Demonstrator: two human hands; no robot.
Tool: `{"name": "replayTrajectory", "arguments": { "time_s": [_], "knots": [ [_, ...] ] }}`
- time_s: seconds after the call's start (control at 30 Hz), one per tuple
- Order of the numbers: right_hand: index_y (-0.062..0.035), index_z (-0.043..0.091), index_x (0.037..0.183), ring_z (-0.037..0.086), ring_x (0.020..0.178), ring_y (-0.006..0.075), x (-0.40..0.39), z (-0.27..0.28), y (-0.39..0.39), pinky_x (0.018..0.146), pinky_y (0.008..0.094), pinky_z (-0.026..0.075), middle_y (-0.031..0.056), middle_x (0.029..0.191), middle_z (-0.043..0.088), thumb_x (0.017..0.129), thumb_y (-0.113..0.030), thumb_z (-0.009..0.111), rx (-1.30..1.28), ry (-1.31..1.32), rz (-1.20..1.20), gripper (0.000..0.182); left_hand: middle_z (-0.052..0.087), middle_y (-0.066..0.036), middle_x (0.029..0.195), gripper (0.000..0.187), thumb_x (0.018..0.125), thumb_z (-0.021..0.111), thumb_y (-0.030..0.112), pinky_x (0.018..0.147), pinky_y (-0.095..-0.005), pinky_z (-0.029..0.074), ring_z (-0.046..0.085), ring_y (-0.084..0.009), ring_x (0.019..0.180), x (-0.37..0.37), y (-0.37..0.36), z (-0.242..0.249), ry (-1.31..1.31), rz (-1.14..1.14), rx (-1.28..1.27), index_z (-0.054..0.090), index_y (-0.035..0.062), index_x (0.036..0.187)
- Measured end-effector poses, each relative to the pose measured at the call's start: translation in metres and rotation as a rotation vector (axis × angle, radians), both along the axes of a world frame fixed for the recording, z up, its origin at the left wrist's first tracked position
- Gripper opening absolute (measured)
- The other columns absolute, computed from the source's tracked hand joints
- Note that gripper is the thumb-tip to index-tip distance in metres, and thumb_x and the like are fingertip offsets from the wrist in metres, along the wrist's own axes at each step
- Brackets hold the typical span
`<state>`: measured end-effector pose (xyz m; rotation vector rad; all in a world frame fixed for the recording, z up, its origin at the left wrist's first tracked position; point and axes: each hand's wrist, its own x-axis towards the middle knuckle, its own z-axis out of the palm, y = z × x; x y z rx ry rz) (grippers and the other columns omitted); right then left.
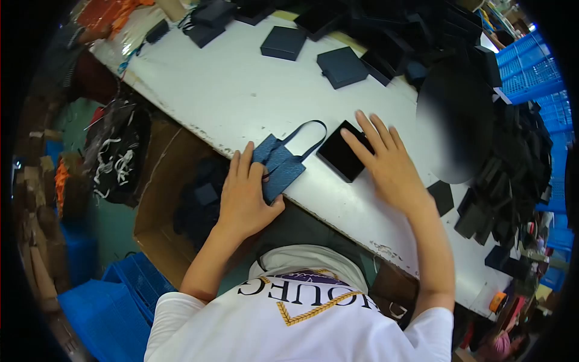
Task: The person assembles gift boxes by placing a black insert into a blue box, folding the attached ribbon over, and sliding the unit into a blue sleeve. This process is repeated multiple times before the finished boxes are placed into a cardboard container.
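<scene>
A small dark-blue paper gift bag (286,176) with a ribbon handle lies flat at the table's near edge, its handle loop pointing away from me. My left hand (244,196) grips the bag from its left side, the thumb at its lower end and the fingers along its upper edge. Just right of the handle sits a black open box (342,158), its dark inside facing up. Over that box's right side is my right hand (389,166), fingers stretched and spread, the index finger reaching across the box.
On the white table (223,90), black boxes (342,66) lie along the far side. A large heap of black pieces (506,163) fills the right end, near blue crates (531,66). Below the near edge stands a cardboard carton (158,223). A person's hand (93,33) is at upper left.
</scene>
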<state>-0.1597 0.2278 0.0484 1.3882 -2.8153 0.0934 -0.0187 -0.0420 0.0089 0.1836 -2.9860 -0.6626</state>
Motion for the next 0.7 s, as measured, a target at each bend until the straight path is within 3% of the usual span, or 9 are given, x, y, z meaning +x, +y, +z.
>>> {"name": "replayTrajectory", "arguments": {
  "time_s": [0.1, 0.13, 0.23, 0.33, 0.43, 0.57, 0.7],
  "knots": [
    [-0.0095, 0.035, 0.161, 0.029, 0.155, 0.0368, -0.042, -0.016, -0.016, 0.126, 0.0518, 0.029, 0.0142, 0.170, 0.027, 0.070, 0.017, 0.061, 0.014, -0.175, 0.187, 0.097, 0.036, -0.029, 0.160, 0.053, 0.066, 0.092, 0.020, 0.106, -0.0535, 0.047, 0.042, -0.0501, 0.142, -0.002, 0.000, 0.004, 0.011, -0.022, 0.048, 0.053, 0.0044, 0.099],
    [-0.0023, 0.039, 0.156, 0.030, 0.155, 0.0350, -0.051, -0.023, -0.020, 0.126, 0.0509, 0.030, 0.0166, 0.167, 0.031, 0.072, 0.013, 0.065, 0.059, -0.154, 0.262, 0.090, 0.036, -0.028, 0.161, 0.051, 0.065, 0.093, 0.019, 0.106, -0.0510, 0.048, 0.043, -0.0486, 0.141, -0.002, -0.004, -0.002, 0.036, -0.044, 0.093, 0.052, 0.0048, 0.092],
    [0.0007, 0.041, 0.151, 0.040, 0.148, 0.0367, -0.065, -0.019, -0.026, 0.122, 0.0488, 0.036, 0.0199, 0.157, 0.041, 0.071, 0.000, 0.077, -0.066, -0.359, 0.239, 0.088, 0.040, -0.026, 0.160, 0.050, 0.061, 0.096, 0.014, 0.106, -0.0470, 0.049, 0.047, -0.0459, 0.139, 0.001, -0.019, -0.012, 0.135, -0.087, 0.157, 0.048, 0.0056, 0.074],
    [0.0003, 0.046, 0.145, 0.050, 0.134, 0.0384, -0.050, -0.004, -0.027, 0.113, 0.0451, 0.042, 0.0229, 0.139, 0.049, 0.069, -0.012, 0.085, -0.306, -0.550, -0.016, 0.086, 0.046, -0.025, 0.157, 0.051, 0.059, 0.097, 0.015, 0.105, -0.0463, 0.050, 0.051, -0.0441, 0.135, 0.000, -0.026, -0.013, 0.186, -0.096, 0.142, 0.046, 0.0050, 0.063],
    [0.0013, 0.045, 0.144, 0.051, 0.128, 0.0413, -0.033, -0.013, -0.041, 0.111, 0.0458, 0.043, 0.0246, 0.134, 0.050, 0.064, -0.020, 0.090, -0.672, -0.462, -0.100, 0.095, 0.048, -0.025, 0.156, 0.052, 0.057, 0.097, 0.015, 0.103, -0.0462, 0.051, 0.054, -0.0437, 0.133, -0.006, -0.029, -0.016, 0.228, -0.110, 0.163, 0.046, 0.0051, 0.060],
    [0.0055, 0.048, 0.141, 0.049, 0.125, 0.0439, -0.027, -0.047, -0.081, 0.109, 0.0470, 0.043, 0.0251, 0.134, 0.051, 0.067, -0.012, 0.085, -0.653, -0.163, -0.160, 0.085, 0.048, -0.024, 0.156, 0.053, 0.056, 0.097, 0.016, 0.103, -0.0462, 0.052, 0.054, -0.0435, 0.133, -0.013, -0.035, -0.020, 0.285, -0.158, 0.150, 0.046, 0.0057, 0.061],
    [0.0063, 0.049, 0.138, 0.050, 0.123, 0.0432, -0.022, -0.051, -0.100, 0.105, 0.0472, 0.044, 0.0250, 0.132, 0.052, 0.065, -0.008, 0.083, -0.631, -0.216, -0.056, 0.082, 0.048, -0.024, 0.157, 0.053, 0.056, 0.097, 0.015, 0.105, -0.0468, 0.049, 0.053, -0.0437, 0.134, -0.009, -0.040, -0.025, 0.281, -0.127, 0.178, 0.045, 0.0063, 0.063]
  ]
}}
